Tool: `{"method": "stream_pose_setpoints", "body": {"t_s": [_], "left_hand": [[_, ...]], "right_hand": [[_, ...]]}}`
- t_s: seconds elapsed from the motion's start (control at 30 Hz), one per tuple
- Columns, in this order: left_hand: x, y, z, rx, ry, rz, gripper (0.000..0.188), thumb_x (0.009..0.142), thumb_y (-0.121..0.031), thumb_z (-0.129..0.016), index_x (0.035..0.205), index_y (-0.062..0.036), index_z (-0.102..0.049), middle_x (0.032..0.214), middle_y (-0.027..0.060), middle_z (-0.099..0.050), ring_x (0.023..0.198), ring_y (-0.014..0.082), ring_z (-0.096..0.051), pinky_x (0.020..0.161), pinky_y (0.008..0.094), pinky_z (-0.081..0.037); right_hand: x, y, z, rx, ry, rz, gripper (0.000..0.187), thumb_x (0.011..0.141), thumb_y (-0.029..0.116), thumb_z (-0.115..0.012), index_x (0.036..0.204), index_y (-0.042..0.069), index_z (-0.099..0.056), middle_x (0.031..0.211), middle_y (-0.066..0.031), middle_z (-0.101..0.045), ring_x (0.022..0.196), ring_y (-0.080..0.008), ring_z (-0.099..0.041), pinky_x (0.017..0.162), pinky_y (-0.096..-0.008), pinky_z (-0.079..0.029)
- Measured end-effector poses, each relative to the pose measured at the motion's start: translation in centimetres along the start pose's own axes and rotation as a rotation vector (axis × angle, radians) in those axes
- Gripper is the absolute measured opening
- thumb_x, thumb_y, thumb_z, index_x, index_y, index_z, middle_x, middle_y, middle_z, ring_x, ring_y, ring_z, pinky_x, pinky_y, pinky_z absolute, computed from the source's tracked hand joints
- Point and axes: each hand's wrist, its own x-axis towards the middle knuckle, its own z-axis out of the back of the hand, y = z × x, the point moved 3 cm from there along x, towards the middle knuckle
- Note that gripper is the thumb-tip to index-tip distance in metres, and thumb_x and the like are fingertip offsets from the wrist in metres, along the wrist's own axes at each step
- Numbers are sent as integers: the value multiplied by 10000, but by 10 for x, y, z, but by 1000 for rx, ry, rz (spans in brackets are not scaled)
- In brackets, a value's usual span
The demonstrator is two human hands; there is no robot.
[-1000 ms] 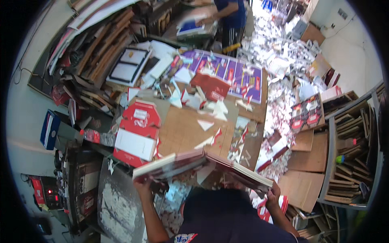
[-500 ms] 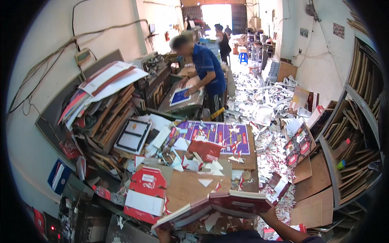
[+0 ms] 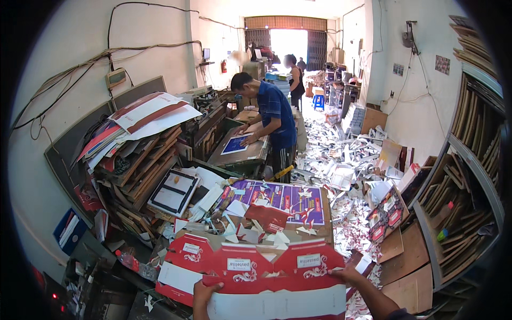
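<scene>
Between my two hands is a stack of red and white die-cut box blanks [image 3: 277,278], its printed face turned up toward me over the near edge of the table. My left hand [image 3: 205,293] grips the left end with the thumb on top. At the other end, my right hand [image 3: 344,274] clasps the edge, its fingers partly hidden beneath. Just beyond my left hand, another red and white box blank [image 3: 186,249] lies on the table, partly covered by the held stack. A torn red piece of card [image 3: 268,217] and white paper scraps [image 3: 237,208] lie farther off.
Purple printed sheets [image 3: 304,200] cover the table's far part. A co-worker in a blue shirt [image 3: 274,114] leans over a machine bed [image 3: 242,154] ahead. Paper offcuts [image 3: 346,213] are heaped along the floor at right. Shelves of boards [image 3: 453,202] line the right wall; stacked boards [image 3: 141,165] stand left.
The held stack has turned from a slanted, nearly edge-on position to show its printed face, and now stretches level between my hands. My view has lifted slightly.
</scene>
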Motion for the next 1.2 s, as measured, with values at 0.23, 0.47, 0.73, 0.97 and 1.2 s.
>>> {"method": "stream_pose_setpoints", "body": {"t_s": [0.23, 0.47, 0.73, 0.97, 1.2], "left_hand": [[108, 174, -43, 386, 98, 236, 730, 551, -371, -978, 1099, 28, -708, 1068, 150, -742, 1001, 266, -706, 889, 369, -548], [135, 216, -53, 763, 331, 8, 468, 665, -551, -838, 913, -161, -769, 1032, 107, -755, 970, 293, -716, 842, 442, -549], [126, 233, -7, 819, 242, 93, 476, 726, -528, -794, 969, -122, -739, 1015, 129, -735, 962, 280, -710, 829, 428, -534], [110, 223, -21, 639, 189, 147, 439, 768, -466, -794, 1010, -101, -760, 1040, 125, -748, 1007, 267, -699, 880, 389, -526], [79, 146, -48, 806, 64, 135, 521, 691, -566, -826, 1026, -171, -777, 1105, 113, -747, 1054, 302, -703, 891, 434, -544]], "right_hand": [[52, -82, -3, -31, -39, -137, 497, 786, 322, -874, 1174, 63, -704, 1036, -66, -736, 869, -191, -707, 771, -339, -566], [79, -105, 14, -964, -482, -45, 764, 749, 503, -857, 1283, 4, -632, 1209, -161, -698, 1102, -267, -673, 961, -376, -521], [-63, 200, -234, 194, 885, 388, 685, 1005, 490, -567, 1418, -49, -479, 1478, -216, -476, 1375, -315, -480, 1143, -461, -375], [-180, 278, -317, 620, 1651, 257, 847, 953, 680, -495, 1388, -46, -467, 1433, -246, -450, 1368, -329, -416, 1113, -472, -343], [-147, 244, -321, 419, 1789, 185, 762, 979, 644, -468, 1287, -49, -536, 1251, -212, -560, 1206, -284, -524, 1028, -411, -408]]}}
